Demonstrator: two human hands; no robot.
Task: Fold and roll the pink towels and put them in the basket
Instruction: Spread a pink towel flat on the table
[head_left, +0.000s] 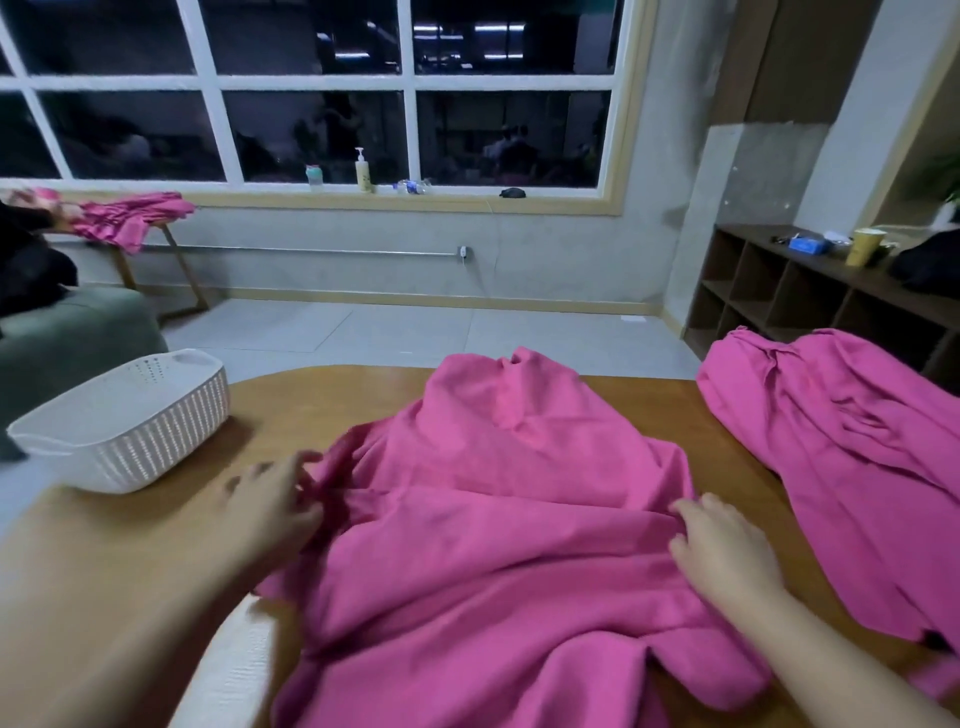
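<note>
A crumpled pink towel (493, 519) lies spread over the middle of the wooden table (130, 561). My left hand (270, 504) is at its left edge, fingers curled and pinching a fold of the cloth. On the towel's right part rests my right hand (722, 551), fingers spread and relaxed. A second pink towel (841, 452) lies bunched at the table's right side, draping over the edge. The white slotted basket (124, 431) stands at the table's far left corner, and nothing shows inside it.
More pink cloth (130, 218) lies on a small wooden stand by the window at the far left, next to a person's arm. A green sofa (67, 338) stands behind the basket. Dark cubby shelves (789, 296) line the right wall.
</note>
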